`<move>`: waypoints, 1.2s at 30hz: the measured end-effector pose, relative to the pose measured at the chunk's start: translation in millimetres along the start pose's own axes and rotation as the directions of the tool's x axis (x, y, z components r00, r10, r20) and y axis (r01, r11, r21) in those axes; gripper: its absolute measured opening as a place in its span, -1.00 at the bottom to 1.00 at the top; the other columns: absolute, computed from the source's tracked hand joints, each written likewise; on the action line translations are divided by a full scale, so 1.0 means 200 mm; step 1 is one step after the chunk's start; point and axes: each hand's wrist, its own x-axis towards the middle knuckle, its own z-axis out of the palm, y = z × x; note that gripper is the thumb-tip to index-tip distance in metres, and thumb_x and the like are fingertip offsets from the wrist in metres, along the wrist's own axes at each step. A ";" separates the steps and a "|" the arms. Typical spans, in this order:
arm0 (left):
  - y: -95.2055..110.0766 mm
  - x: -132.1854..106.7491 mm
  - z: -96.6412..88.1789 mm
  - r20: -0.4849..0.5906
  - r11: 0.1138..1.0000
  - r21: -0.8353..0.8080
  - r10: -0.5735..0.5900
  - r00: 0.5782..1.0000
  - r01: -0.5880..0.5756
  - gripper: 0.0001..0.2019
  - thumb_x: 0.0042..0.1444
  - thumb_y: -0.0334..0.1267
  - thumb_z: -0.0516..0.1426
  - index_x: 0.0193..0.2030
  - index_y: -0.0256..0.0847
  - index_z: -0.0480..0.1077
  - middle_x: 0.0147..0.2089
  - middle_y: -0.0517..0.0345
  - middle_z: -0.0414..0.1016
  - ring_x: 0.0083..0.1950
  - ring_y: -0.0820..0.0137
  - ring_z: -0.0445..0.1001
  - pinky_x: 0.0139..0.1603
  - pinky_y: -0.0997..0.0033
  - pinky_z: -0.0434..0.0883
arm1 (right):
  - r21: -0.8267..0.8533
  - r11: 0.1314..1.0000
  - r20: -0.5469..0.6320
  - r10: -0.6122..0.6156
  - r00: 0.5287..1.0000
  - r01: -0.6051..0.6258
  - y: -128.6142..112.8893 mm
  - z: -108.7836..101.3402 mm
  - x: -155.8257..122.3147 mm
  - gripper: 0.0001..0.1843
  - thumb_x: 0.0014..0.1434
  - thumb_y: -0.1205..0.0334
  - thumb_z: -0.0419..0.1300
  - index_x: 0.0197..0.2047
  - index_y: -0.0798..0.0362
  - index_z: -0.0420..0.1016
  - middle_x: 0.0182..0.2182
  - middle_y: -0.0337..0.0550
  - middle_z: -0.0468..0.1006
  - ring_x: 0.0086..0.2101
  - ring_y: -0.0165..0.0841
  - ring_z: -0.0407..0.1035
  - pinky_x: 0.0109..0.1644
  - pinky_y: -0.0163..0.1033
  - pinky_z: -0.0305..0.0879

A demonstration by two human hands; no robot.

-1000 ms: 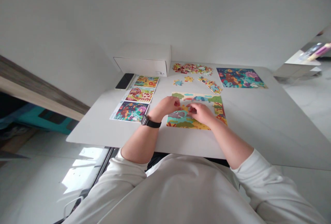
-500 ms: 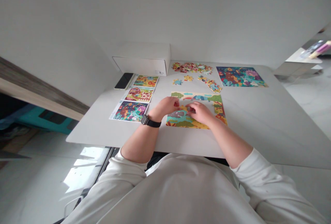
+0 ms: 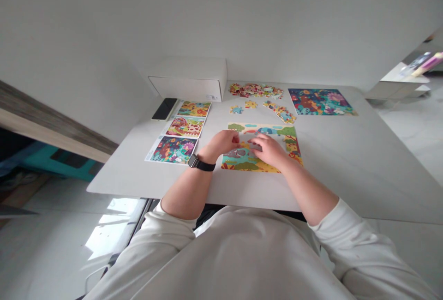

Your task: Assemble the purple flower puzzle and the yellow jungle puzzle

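Observation:
A partly assembled colourful jigsaw puzzle (image 3: 290, 137) lies on the white table (image 3: 332, 152) in front of me. My left hand (image 3: 223, 142), with a black watch on the wrist, rests on the puzzle's left part with its fingers curled. Just to its right my right hand (image 3: 269, 149) has its fingers bent, pressing on the puzzle's middle. What the fingertips hold, if anything, is hidden. Loose puzzle pieces (image 3: 280, 111) lie beyond the puzzle, with a pile of pieces (image 3: 254, 90) further back.
Three picture cards (image 3: 186, 127) lie in a row at the left, beside a black phone (image 3: 164, 108). A white box (image 3: 188, 81) stands at the back against the wall. A finished puzzle (image 3: 319, 101) lies at the back right. A shelf corner shows at the far right.
My right hand's fingers have shifted slightly toward the far side of the puzzle's middle. The left hand has stayed in place.

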 end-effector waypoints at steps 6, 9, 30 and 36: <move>0.01 -0.01 0.00 -0.015 1.000 -0.008 -0.009 1.000 0.009 -0.92 0.19 -0.25 0.34 -0.20 -0.19 0.63 -0.21 0.05 0.72 -0.22 0.27 0.59 -0.23 0.38 0.34 | -0.008 0.995 0.060 -0.095 0.994 0.096 -0.03 -0.01 -0.01 -0.81 0.34 0.28 0.39 -0.02 -0.07 0.79 -0.04 -0.05 0.64 0.01 -0.16 0.52 0.23 -0.03 0.44; 0.00 0.00 0.00 0.003 1.000 -0.011 0.014 1.000 -0.014 -0.91 0.21 -0.26 0.30 -0.19 -0.18 0.62 -0.18 0.05 0.71 -0.20 0.26 0.59 -0.21 0.37 0.36 | -0.035 0.994 0.130 -0.102 0.986 0.108 -0.05 -0.02 -0.01 -0.81 0.34 0.29 0.39 -0.04 -0.09 0.82 0.00 -0.04 0.68 0.05 -0.12 0.52 0.27 0.02 0.42; -0.11 0.07 0.02 0.035 0.983 -0.172 -0.057 0.998 0.062 -0.86 0.08 -0.18 0.29 -0.23 -0.13 0.52 -0.35 0.21 0.58 -0.32 0.34 0.51 -0.32 0.42 0.32 | -0.201 0.966 0.315 -0.093 0.944 0.162 -0.14 -0.08 -0.04 -0.80 0.42 0.16 0.35 0.02 -0.09 0.80 0.00 -0.04 0.75 0.01 -0.10 0.52 0.15 -0.05 0.37; -0.11 0.04 0.00 0.100 0.992 -0.125 0.010 0.995 0.002 -0.64 -0.07 -0.15 0.43 -0.12 -0.11 0.54 -0.28 0.24 0.57 -0.28 0.34 0.50 -0.29 0.42 0.32 | -0.186 0.971 0.333 -0.081 0.940 0.150 -0.14 -0.09 -0.04 -0.79 0.41 0.14 0.36 0.05 -0.13 0.80 0.07 -0.05 0.73 0.07 -0.06 0.51 0.20 -0.02 0.37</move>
